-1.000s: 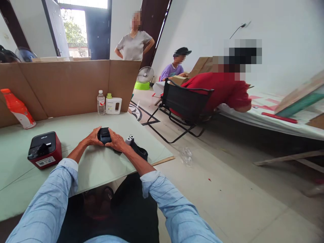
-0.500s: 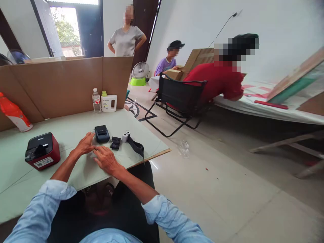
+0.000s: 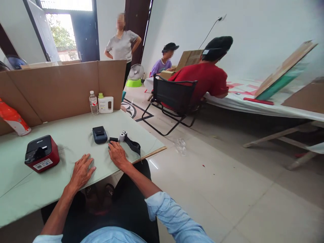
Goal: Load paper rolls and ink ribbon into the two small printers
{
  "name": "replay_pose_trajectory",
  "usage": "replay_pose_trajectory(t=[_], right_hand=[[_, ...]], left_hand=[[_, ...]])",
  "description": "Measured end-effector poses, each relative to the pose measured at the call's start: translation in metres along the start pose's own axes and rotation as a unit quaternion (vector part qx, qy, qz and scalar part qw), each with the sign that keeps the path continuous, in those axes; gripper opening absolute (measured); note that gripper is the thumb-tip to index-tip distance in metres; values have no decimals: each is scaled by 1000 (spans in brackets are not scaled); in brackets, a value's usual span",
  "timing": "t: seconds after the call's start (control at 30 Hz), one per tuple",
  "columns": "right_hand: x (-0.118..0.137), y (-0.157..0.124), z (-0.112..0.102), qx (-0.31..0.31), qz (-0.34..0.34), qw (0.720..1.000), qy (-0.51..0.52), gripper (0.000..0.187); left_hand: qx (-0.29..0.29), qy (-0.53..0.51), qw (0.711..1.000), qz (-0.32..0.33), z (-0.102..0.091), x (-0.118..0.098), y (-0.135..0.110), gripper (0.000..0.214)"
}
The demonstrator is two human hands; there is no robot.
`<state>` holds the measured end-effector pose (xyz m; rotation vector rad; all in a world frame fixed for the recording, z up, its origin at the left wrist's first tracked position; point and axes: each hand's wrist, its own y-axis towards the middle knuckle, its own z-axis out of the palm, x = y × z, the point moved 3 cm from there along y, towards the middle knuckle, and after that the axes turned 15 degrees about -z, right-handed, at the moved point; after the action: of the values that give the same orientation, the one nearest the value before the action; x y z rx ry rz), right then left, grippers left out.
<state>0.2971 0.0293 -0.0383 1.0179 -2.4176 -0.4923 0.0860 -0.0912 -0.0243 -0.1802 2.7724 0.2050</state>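
My left hand (image 3: 82,170) lies palm down near the front edge of the pale table (image 3: 63,135), fingers spread, holding nothing. My right hand (image 3: 117,155) has its fingers curled over a small black roll-like piece, mostly hidden beneath them. Just beyond those fingertips a similar black piece (image 3: 113,139) shows. Two small white paper rolls (image 3: 122,136) stand close to it, with a black strap (image 3: 133,145) trailing toward the table edge. A dark, compact portable printer (image 3: 99,135) sits between and beyond my hands.
A red and black boxy device (image 3: 42,153) stands at left. Along the cardboard screen (image 3: 71,91) are an orange bottle (image 3: 14,116), a clear water bottle (image 3: 93,103) and a white jug (image 3: 105,104). A person in red (image 3: 202,81) sits on a black folding chair (image 3: 174,92).
My hands have moved apart. The left came back toward the table's front edge and flattened; the right shifted rightward onto the black pieces. The view turned slightly.
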Motion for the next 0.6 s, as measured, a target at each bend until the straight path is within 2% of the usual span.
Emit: replay_pose_trajectory(t=[0.2, 0.3, 0.6], right_hand=[[-6, 18, 7, 1, 15, 999, 49, 36], [-6, 23, 8, 5, 1, 998, 65, 37], [-1, 10, 3, -13, -48, 997, 56, 38]], left_hand=[[-32, -40, 999, 2, 2, 0, -6, 37], [-36, -46, 998, -3, 1, -2, -7, 36], [-50, -88, 995, -2, 4, 1, -8, 35]])
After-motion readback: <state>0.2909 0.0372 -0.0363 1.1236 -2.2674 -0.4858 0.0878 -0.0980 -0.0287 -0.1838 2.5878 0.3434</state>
